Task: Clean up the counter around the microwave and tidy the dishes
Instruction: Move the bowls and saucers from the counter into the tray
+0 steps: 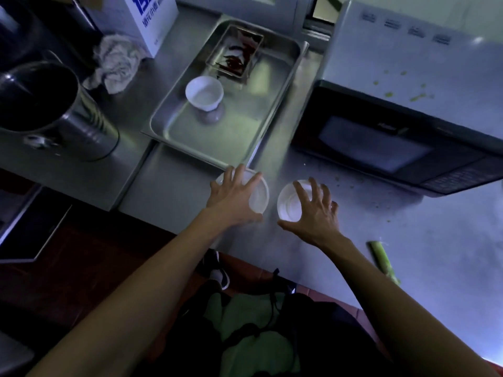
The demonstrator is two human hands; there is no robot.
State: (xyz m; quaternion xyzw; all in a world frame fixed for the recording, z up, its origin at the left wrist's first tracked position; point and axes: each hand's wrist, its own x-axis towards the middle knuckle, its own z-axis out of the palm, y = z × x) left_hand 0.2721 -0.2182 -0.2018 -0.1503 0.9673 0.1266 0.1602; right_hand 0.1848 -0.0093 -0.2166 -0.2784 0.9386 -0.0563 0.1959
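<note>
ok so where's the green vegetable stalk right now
In the head view the green vegetable stalk lies on the counter at the right, near its front edge, beside the right forearm and below the microwave.

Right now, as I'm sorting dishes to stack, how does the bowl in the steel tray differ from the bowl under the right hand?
The bowl in the steel tray stands untouched inside the tray; the bowl under the right hand sits on the bare counter. The right hand curls over its rim; nothing touches the tray bowl. Both are small, white, upright and look empty.
</note>
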